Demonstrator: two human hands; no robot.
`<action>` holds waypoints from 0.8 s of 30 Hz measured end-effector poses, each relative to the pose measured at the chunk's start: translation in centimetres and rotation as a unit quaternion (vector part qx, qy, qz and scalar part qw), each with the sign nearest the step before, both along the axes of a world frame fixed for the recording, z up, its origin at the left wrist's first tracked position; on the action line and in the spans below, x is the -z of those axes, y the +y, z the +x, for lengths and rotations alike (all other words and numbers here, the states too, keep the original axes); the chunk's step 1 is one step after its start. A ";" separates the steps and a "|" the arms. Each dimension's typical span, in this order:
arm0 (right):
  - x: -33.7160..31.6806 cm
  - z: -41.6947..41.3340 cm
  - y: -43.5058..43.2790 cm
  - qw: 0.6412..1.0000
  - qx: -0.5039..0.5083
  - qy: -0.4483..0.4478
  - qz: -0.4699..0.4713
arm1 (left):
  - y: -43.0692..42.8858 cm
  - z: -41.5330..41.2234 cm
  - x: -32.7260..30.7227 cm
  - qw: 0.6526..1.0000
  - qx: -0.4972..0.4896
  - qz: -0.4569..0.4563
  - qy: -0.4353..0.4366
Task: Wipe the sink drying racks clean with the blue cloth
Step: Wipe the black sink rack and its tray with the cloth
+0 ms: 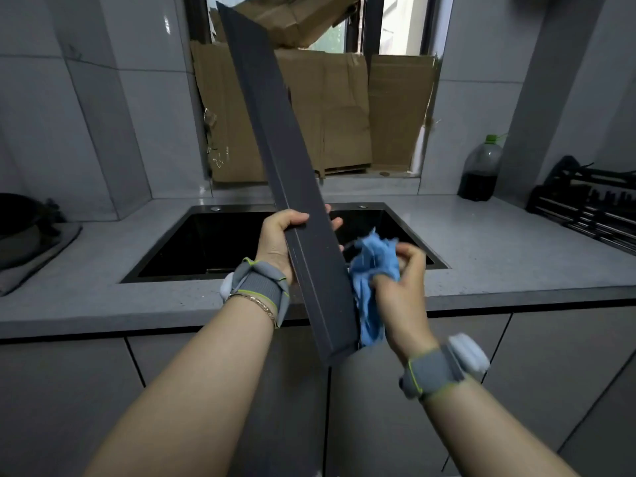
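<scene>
My left hand (280, 241) grips the dark drying rack panel (275, 149) near its lower third, tilted up above the sink (213, 242), while my right hand (401, 287) bunches the limp blue cloth (373, 266) against its right edge; I judge the panel stiff, light and slip-prone.

so it's a grey speckled countertop (481, 235) with a black sink (213, 242) sunk into it, grey cabinet doors (69, 390) underneath. The window (395, 25) behind is mostly blocked off with flattened cardboard (344, 115) standing on the sill. Right of that, in the corner, a big plastic bottle (480, 170) with a green cap, dark liquid in the lower part. Far left there's a dark pan (20, 218), i think, sitting on a grey mat (41, 259). Walls are grey tile (103, 98)
</scene>
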State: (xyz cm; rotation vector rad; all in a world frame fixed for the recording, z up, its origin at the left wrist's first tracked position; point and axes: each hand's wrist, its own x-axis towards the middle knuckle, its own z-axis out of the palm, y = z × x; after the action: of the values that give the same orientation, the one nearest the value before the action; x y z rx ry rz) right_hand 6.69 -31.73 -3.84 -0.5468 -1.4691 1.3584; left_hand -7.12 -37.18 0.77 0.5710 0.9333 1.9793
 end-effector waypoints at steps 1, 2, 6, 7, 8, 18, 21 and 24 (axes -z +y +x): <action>-1.4 -0.6 0.2 1.000 -0.009 0.013 0.007 | 0.2 0.3 0.2 1.000 0.011 0.004 0.001; -2.9 -1.2 0.2 0.999 -0.022 0.014 0.029 | 0.4 0.4 0.2 1.000 0.012 -0.007 0.003; -3.6 -3.5 0.0 0.917 0.005 -0.244 0.315 | 1.1 0.6 0.7 0.998 0.018 -0.033 0.054; -2.4 -3.8 0.0 0.871 0.020 -0.322 0.371 | 1.2 0.2 0.8 0.995 0.000 -0.056 0.080; -1.3 -3.8 -0.4 0.838 0.042 -0.351 0.415 | 1.1 -0.1 0.6 0.991 -0.019 -0.078 0.103; 9.6 -0.3 -1.2 0.800 0.077 -0.275 0.528 | 0.9 -1.4 0.2 0.998 -0.032 0.002 0.054; 6.1 -1.9 -0.2 0.821 0.082 -0.285 0.487 | 1.0 -1.0 0.2 0.999 -0.014 0.015 0.047; 1.1 -4.0 1.1 0.847 0.078 -0.293 0.437 | 0.7 -0.1 0.1 0.997 0.044 -0.004 0.065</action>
State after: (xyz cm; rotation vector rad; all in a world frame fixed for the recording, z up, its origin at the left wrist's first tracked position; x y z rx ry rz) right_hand 2.66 -30.62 -4.93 -0.4615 -2.2669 0.2656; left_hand -7.20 -36.43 0.65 0.7313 0.9765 1.8768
